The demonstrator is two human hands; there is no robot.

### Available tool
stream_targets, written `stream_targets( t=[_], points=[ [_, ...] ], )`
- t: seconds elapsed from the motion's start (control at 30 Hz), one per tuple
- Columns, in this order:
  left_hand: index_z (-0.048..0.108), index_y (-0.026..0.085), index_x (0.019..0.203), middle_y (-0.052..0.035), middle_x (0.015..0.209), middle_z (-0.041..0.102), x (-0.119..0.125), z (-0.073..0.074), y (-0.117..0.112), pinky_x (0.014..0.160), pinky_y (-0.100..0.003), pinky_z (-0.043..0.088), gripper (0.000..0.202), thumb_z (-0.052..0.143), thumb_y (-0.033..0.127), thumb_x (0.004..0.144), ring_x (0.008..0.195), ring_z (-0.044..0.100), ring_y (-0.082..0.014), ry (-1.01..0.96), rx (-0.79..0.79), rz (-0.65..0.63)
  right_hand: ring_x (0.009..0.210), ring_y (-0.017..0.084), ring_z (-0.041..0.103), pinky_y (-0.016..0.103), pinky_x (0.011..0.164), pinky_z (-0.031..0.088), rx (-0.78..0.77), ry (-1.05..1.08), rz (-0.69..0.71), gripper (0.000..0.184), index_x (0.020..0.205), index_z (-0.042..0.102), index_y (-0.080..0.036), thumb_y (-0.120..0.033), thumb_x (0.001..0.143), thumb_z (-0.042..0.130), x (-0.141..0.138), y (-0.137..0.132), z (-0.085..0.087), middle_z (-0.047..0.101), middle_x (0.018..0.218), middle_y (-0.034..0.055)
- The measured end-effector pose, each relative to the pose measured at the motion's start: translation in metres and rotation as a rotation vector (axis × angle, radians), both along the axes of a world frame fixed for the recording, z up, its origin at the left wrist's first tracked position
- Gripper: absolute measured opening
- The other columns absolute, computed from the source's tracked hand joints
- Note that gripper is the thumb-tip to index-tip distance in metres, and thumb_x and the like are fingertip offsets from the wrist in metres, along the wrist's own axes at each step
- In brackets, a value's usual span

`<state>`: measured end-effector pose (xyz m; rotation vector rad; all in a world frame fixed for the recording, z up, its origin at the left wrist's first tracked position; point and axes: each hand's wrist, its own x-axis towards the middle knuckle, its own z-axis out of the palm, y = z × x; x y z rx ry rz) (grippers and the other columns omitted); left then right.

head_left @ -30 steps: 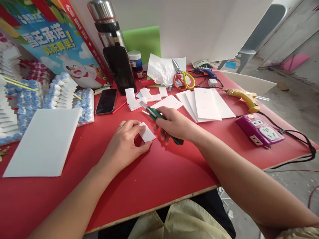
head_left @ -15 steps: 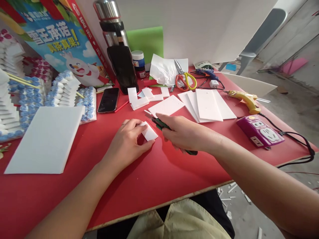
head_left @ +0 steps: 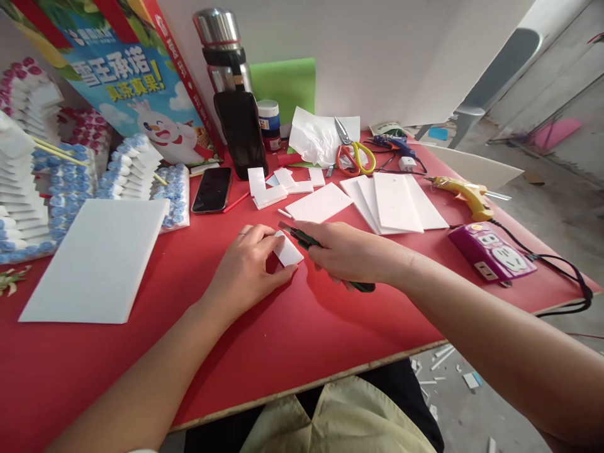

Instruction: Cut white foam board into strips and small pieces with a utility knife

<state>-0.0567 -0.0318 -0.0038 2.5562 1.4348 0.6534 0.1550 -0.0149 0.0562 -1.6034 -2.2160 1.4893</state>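
A small white piece of foam board (head_left: 289, 249) lies on the red table (head_left: 283, 352). My left hand (head_left: 252, 261) grips it from the left, with the thumb at its near edge and the fingers at its far edge. In my right hand (head_left: 344, 248) is a dark green utility knife (head_left: 304, 238), its handle end showing below my palm. The blade points to the left, close to the far right edge of the piece; whether it touches cannot be told. Just beyond lie a thin white strip and a larger white board (head_left: 318, 202).
Several white boards (head_left: 399, 204), scissors (head_left: 350, 151), a yellow glue gun (head_left: 465, 195) and a purple power socket (head_left: 493, 250) occupy the right. At left are a large white board (head_left: 94, 261), a phone (head_left: 212, 189), a flask (head_left: 238, 126) and blue-and-white foam models (head_left: 70, 176).
The view has shifted slightly, so most things sit a little further right. The knife blade has come a bit nearer the small piece; both hands keep their holds.
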Motion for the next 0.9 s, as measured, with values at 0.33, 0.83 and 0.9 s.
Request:
stream_targets(
  t=[0.33,0.83,0.9],
  points=[
    [0.067,0.018,0.102,-0.0103,0.109,0.062,0.000,0.001,0.000,0.085,-0.042,0.050,0.025,0.067,0.037,0.085,0.100,0.056,-0.0273,0.012,-0.010,-0.004,0.035,0.013,0.048,0.024,0.036,0.036,0.083,-0.089,0.071,0.044,0.137,0.046,-0.025,-0.023,0.094,0.039,-0.006,-0.004,0.003,0.056,0.061,-0.0019],
    [0.068,0.019,0.107,-0.0104,0.107,0.062,0.001,0.001,0.000,0.083,-0.042,0.049,0.028,0.064,0.034,0.084,0.096,0.055,-0.0276,0.016,-0.010,0.004,0.036,0.010,0.047,0.025,0.039,0.035,0.205,-0.302,0.220,0.029,0.121,0.055,-0.015,-0.019,0.093,0.047,-0.020,-0.002,0.020,0.061,0.073,0.0035],
    [0.067,0.019,0.109,-0.0106,0.107,0.061,0.002,0.002,0.000,0.083,-0.041,0.049,0.029,0.062,0.033,0.084,0.096,0.054,-0.0275,0.027,-0.012,0.006,0.037,0.011,0.049,0.025,0.041,0.036,0.223,-0.317,0.235,0.027,0.119,0.055,-0.016,-0.020,0.094,0.047,-0.022,-0.001,0.022,0.061,0.072,0.0032]
  ],
)
